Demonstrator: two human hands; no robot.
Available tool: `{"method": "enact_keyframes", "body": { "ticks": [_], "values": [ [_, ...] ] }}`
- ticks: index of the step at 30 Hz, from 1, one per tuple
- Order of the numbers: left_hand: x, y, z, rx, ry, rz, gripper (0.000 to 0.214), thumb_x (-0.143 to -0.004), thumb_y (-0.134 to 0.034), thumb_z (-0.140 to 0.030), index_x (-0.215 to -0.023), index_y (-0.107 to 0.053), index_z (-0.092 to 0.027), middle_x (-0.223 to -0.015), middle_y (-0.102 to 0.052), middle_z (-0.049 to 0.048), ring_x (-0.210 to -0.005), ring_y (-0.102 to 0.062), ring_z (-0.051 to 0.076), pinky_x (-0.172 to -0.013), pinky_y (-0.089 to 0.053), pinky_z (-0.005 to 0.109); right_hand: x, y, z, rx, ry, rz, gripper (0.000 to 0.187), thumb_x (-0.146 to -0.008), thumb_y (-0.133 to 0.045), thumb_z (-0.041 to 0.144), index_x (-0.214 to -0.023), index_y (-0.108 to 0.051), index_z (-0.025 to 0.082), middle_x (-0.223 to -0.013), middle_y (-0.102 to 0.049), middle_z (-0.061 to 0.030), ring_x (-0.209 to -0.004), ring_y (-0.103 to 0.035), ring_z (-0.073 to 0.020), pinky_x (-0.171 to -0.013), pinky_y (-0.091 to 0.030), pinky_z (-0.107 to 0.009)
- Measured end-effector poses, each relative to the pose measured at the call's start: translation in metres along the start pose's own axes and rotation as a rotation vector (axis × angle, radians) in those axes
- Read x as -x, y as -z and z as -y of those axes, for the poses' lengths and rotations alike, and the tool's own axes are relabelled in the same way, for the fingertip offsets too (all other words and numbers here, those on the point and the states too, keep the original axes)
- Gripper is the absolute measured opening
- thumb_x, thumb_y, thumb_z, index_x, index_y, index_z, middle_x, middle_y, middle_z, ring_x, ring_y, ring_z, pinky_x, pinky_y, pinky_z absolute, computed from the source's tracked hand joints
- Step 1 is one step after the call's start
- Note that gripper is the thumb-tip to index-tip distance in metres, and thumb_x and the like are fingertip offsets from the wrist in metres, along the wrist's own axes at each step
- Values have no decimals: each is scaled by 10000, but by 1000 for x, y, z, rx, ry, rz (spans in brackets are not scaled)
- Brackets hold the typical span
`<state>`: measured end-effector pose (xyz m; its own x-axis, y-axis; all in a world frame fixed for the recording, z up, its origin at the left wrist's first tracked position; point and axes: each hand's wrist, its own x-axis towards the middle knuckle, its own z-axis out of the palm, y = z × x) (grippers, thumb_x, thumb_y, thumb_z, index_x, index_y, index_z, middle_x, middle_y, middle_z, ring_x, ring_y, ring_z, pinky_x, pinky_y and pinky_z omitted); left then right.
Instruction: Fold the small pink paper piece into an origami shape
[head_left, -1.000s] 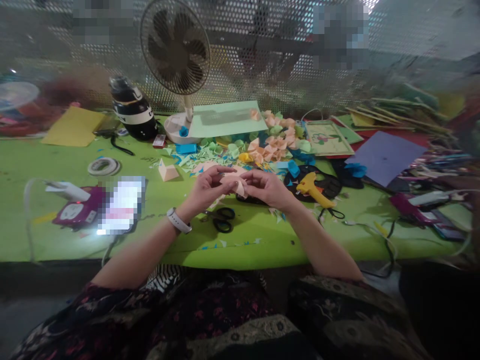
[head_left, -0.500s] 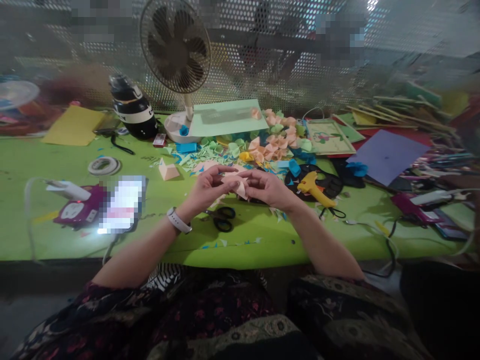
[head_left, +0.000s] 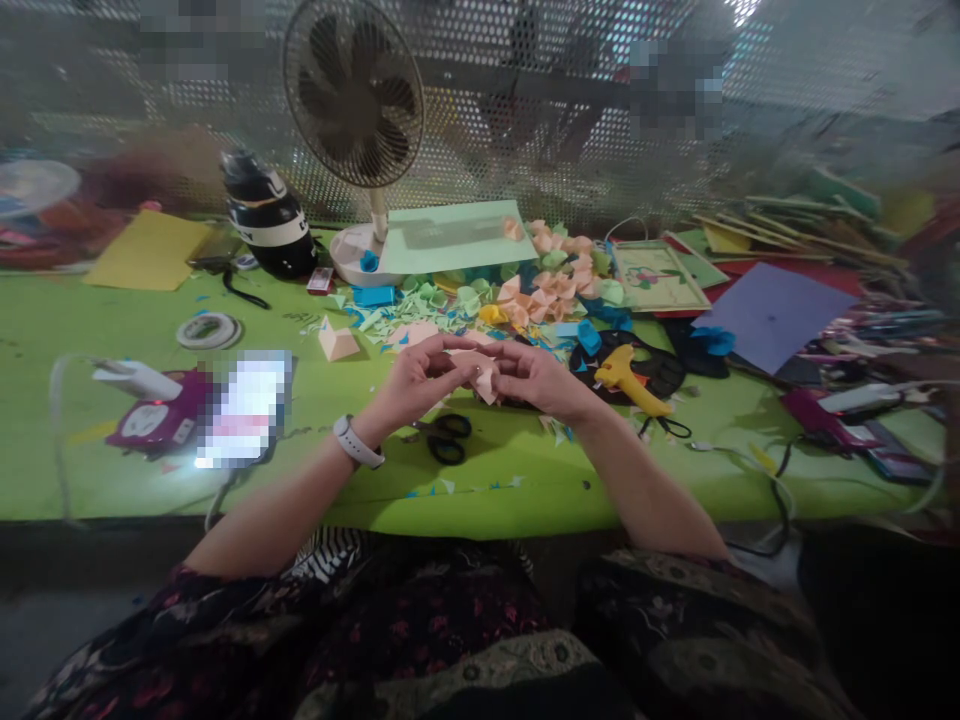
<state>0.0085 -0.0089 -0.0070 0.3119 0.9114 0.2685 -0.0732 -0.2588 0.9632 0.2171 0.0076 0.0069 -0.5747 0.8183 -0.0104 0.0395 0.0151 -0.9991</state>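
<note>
My left hand [head_left: 417, 384] and my right hand [head_left: 538, 376] meet above the green table [head_left: 90, 330], fingers pinched on one small folded piece of pale pink paper [head_left: 484, 375]. A white watch sits on my left wrist. Black-handled scissors [head_left: 444, 438] lie on the table just under my hands. Behind them spreads a heap of folded pink, green and blue paper pieces [head_left: 540, 285] and scraps.
A desk fan [head_left: 354, 110] stands at the back with a light green sheet [head_left: 450, 236] by its base. A yellow glue gun [head_left: 627, 378], tape roll [head_left: 208, 331], black helmet [head_left: 266, 215], purple sheet [head_left: 765, 312], yellow sheet [head_left: 144, 252] and cables surround me.
My fingers have shifted slightly on the pink paper, turning it a little lower between my hands. Nothing else has moved.
</note>
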Motion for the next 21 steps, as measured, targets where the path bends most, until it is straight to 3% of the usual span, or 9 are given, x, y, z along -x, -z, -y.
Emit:
{"method": "enact_keyframes", "body": {
  "ticks": [7,10,13,21],
  "values": [
    [1,3,-8,16,-11,81,417,-817,-743,-322,-1165,-621,-125,-819,-719,52,-722,-678,125,-634,-517,218,4,-3,5,-114,-81,-13,469,-743,-793,303,-1170,-640,181,-874,-731,-20,-703,-648,-115,-625,-517,-209],
    [2,4,-11,9,-6,114,511,-746,-812,-306,-1185,-615,-136,-810,-705,37,-723,-671,127,-650,-530,226,5,-4,9,-127,-112,-32,448,-743,-783,299,-1153,-648,180,-830,-726,-11,-644,-637,-103,-583,-495,-199],
    [1,2,-9,2,-17,81,574,-665,-871,-292,-1160,-628,-133,-815,-692,28,-655,-632,103,-603,-513,211,6,-8,12,-127,-124,-2,400,-738,-778,302,-1095,-655,170,-825,-723,-13,-658,-647,-105,-589,-498,-200],
    [-1,-2,-1,48,6,11,560,-658,-879,-334,-1116,-635,-125,-633,-593,-37,-509,-499,57,-466,-388,170,5,-14,14,-59,-94,1,330,-746,-704,291,-1042,-650,153,-751,-690,4,-614,-608,-99,-562,-491,-205]
  ]
}}
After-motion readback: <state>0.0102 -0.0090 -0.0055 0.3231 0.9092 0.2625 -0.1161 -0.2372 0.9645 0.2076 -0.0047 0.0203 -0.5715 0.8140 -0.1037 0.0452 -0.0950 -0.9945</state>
